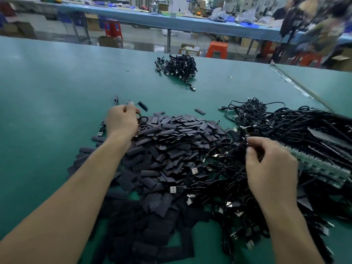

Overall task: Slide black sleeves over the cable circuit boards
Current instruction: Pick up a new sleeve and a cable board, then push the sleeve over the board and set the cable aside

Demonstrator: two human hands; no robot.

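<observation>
Reaching over the table (57, 82), I had my left hand (122, 121) curled round a cable (142, 119) at centre left. My right hand (270, 166) was pinching strands in the tangle (285, 130) at right. The sleeves (171, 149) lay heaped mid-frame between my hands. They looked light, flat and floppy, likely to slip, so I judged a pinch at 1 open end best. The cable seemed limp and snag-prone, best gripped near its end. I could make out no board in either hand.
</observation>
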